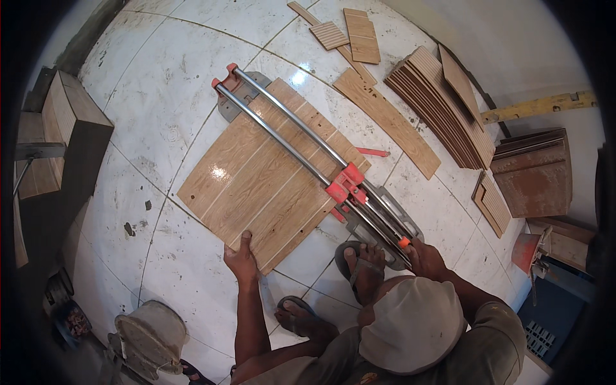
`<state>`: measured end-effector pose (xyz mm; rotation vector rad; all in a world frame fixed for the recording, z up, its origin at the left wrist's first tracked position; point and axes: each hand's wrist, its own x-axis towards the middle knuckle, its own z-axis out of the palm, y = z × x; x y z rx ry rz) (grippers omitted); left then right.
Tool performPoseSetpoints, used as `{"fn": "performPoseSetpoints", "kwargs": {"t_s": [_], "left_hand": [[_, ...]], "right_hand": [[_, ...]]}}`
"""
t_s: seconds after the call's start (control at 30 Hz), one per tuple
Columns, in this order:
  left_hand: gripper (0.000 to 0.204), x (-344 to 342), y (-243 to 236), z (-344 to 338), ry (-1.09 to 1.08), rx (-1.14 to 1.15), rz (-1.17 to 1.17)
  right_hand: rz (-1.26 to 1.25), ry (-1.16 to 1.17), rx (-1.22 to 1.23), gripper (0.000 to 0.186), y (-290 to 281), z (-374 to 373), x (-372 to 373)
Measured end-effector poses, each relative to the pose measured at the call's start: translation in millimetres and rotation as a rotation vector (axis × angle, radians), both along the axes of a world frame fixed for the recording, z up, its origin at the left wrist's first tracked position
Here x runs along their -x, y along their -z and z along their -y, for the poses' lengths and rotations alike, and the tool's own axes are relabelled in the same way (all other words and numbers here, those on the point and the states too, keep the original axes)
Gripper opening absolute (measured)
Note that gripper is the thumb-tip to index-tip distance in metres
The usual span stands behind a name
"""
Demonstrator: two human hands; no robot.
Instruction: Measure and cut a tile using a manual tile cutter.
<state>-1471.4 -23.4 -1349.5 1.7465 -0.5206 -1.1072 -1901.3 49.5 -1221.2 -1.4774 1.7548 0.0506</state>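
Observation:
A wood-patterned tile (pixel 256 173) with pale stripes lies across a manual tile cutter (pixel 282 131) on the floor. The cutter has two steel rails and a red carriage (pixel 346 184), which sits over the tile's right edge. My left hand (pixel 241 260) grips the tile's near corner, thumb on top and fingers underneath. At the cutter's near end, my right hand (pixel 425 259) is closed around its handle, beside an orange piece (pixel 403 242). The fingers of this hand are partly hidden. My sandalled feet (pixel 364 269) are close to the cutter's near end.
A stack of tiles (pixel 443 106) leans at the right wall, with cut strips (pixel 388 122) and offcuts (pixel 362 35) beside it. Brown tiles (pixel 532 176) and a yellow level (pixel 542 107) are farther right. A dirty bucket (pixel 151 333) stands lower left; a tiled step (pixel 74 122) is at left.

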Motion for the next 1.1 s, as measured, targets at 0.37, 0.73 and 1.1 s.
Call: {"fn": "performPoseSetpoints", "kwargs": {"t_s": [0.37,0.73,1.1], "left_hand": [[0.051,-1.8,-2.5,-1.1,-0.020,-0.041,-0.038],[0.048,-1.5,-3.4,-0.5,-0.005,-0.061,-0.004],[0.046,-1.4,-2.0,-0.9,-0.032,-0.040,-0.029]], "right_hand": [[0.010,-0.009,-0.020,0.036,1.5,-2.4,0.8],[0.045,0.011,-0.045,0.034,-9.3,7.1,-3.6],[0.090,0.041,-0.012,0.039,-2.2,2.8,-0.1]]}}
